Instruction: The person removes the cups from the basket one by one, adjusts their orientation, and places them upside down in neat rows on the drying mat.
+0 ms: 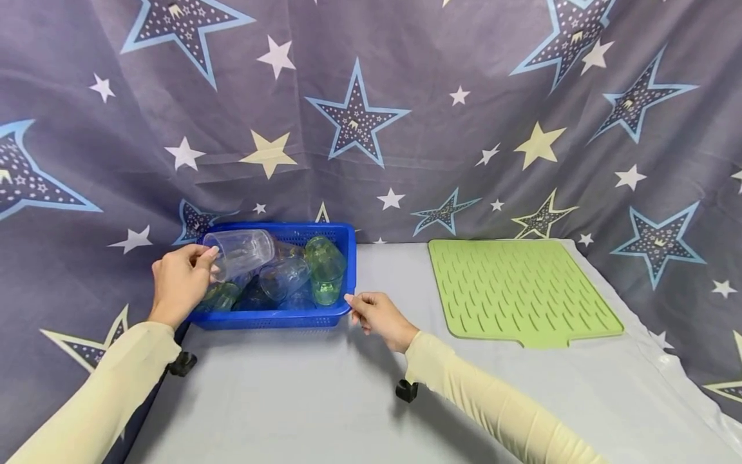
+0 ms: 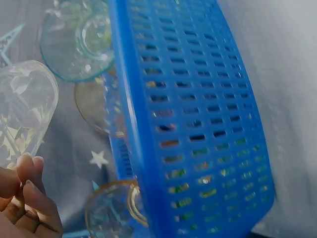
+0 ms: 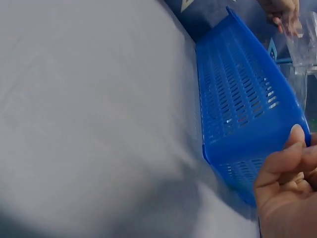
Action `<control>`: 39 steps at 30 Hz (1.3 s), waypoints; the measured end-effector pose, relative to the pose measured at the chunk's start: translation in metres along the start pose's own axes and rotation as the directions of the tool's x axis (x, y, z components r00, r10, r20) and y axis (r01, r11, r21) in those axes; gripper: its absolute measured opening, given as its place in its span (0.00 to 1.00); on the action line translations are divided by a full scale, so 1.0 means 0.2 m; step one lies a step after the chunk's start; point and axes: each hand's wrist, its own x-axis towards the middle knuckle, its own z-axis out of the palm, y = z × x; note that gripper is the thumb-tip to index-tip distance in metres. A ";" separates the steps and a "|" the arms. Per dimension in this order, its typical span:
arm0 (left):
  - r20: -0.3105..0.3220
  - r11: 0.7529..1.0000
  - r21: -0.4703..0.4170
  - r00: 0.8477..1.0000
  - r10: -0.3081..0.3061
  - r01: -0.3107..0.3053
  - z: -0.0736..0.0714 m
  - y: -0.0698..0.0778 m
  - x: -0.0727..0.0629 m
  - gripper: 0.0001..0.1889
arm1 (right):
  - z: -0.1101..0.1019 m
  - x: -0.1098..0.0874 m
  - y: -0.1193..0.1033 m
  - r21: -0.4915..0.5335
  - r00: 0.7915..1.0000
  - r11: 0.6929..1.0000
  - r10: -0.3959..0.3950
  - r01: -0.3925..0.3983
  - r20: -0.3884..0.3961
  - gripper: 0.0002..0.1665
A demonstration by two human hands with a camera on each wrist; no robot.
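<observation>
My left hand pinches the rim of a clear cup, tilted on its side above the left part of a blue basket. In the left wrist view the same cup hangs beside the basket wall, held between thumb and fingers. My right hand grips the basket's front right corner, with the thumb on the rim in the right wrist view. Inside the basket lie several glasses: a green one at the right, a clear one in the middle, and a greenish one at the left.
A green ridged drying mat lies on the table to the right, its tab toward me. The table has a pale cloth. Behind it hangs a grey curtain with stars, close to the basket's back.
</observation>
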 end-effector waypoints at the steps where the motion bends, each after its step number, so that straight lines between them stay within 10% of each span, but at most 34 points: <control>1: 0.009 1.000 -0.010 1.000 -0.005 0.006 0.00 0.02 0.00 0.23 | -0.01 0.00 0.00 0.004 1.000 1.000 0.001 -0.001 0.003 0.25; 13: 0.110 0.978 -0.189 0.991 -0.072 0.092 0.08 0.20 -0.05 0.18 | -0.07 0.00 -0.02 -0.058 0.996 0.997 0.039 -0.044 -0.086 0.22; 21: 0.177 0.936 -0.341 0.984 -0.021 0.082 0.22 0.34 -0.09 0.16 | -0.06 -0.03 -0.09 0.090 0.988 0.991 -0.083 0.095 -0.129 0.25; 30: 0.231 0.896 -0.437 0.973 0.022 0.083 0.33 0.48 -0.18 0.12 | 0.01 -0.07 -0.19 0.397 0.974 0.913 -0.168 0.095 0.152 0.32; 39: 0.288 0.891 -0.453 0.942 0.174 -0.026 0.44 0.56 -0.24 0.12 | 0.00 -0.10 -0.18 0.558 0.991 0.828 -0.114 0.057 0.070 0.35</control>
